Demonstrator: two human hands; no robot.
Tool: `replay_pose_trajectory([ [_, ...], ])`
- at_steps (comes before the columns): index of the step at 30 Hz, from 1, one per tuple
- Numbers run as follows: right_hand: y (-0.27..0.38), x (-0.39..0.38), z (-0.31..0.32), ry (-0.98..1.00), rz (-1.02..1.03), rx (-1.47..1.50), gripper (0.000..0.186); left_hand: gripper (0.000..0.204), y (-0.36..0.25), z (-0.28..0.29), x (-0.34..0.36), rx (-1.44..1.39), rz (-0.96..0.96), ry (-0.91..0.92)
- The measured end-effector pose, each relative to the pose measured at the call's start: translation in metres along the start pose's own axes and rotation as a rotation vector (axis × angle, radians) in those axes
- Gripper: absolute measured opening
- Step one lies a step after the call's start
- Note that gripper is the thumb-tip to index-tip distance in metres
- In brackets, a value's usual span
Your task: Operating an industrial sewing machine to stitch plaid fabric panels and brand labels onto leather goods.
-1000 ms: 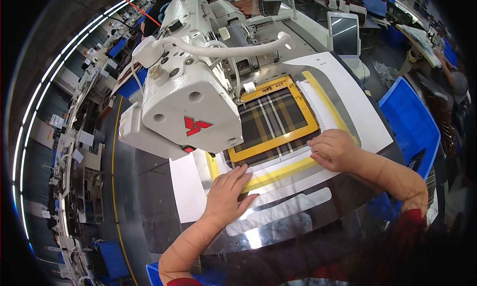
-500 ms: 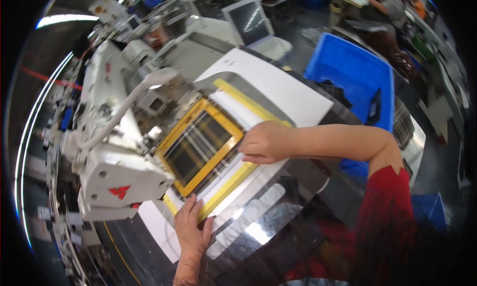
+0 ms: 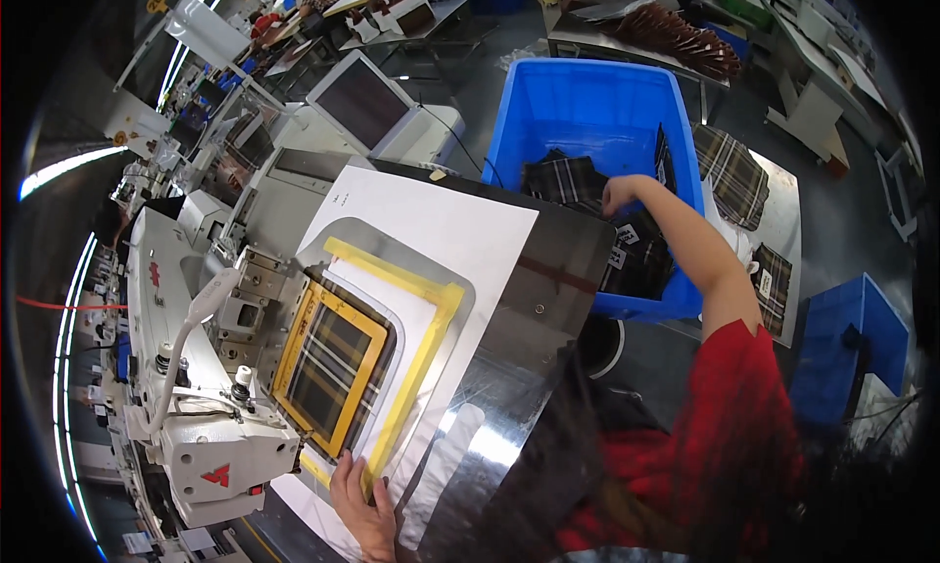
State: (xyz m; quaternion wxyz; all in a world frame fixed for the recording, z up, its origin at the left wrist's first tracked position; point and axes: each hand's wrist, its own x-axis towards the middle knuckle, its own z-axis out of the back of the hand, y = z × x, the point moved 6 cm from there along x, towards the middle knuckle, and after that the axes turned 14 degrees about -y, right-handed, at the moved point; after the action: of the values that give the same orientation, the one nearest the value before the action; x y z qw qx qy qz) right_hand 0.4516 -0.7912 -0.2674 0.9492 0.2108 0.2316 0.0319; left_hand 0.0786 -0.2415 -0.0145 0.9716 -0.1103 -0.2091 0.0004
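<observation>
My left hand (image 3: 364, 512) lies with its fingers apart on the yellow-taped lower edge of a clear template plate (image 3: 452, 320), just below a yellow frame (image 3: 354, 424). Inside that frame a piece of dark plaid fabric (image 3: 331, 360) is laid flat, beside the head of a white sewing machine (image 3: 220, 455). Away to the right, my right hand (image 3: 627, 193) reaches into a blue bin (image 3: 509, 122). Its fingers are curled down at dark plaid fabric pieces (image 3: 566, 179); whatever they pinch is hidden.
A white sheet (image 3: 411, 206) lies beneath the template on the dark table. Behind the table stands a small screen (image 3: 360, 103). More plaid pieces (image 3: 729, 176) rest on a surface right of the bin, and a second blue bin (image 3: 850, 343) stands at the far right.
My right hand has left the right side of the yellow frame and reached into the blue bin. My left hand stays at the template's lower edge. The view has turned toward the right.
</observation>
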Motion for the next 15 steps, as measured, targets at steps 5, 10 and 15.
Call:
replay_pose_trajectory([
  [5,0.029,0.009,-0.058,0.162,0.083,-0.119,0.025,0.037,-0.001,0.003,0.000,-0.029,0.020,-0.039],
  [10,0.049,-0.005,-0.022,-0.230,0.271,-0.439,0.022,0.034,-0.001,0.001,0.001,-0.032,-0.010,-0.089],
  [15,0.061,-0.028,0.043,-0.459,0.198,0.184,0.021,0.035,-0.002,0.001,0.003,-0.064,0.015,-0.079],
])
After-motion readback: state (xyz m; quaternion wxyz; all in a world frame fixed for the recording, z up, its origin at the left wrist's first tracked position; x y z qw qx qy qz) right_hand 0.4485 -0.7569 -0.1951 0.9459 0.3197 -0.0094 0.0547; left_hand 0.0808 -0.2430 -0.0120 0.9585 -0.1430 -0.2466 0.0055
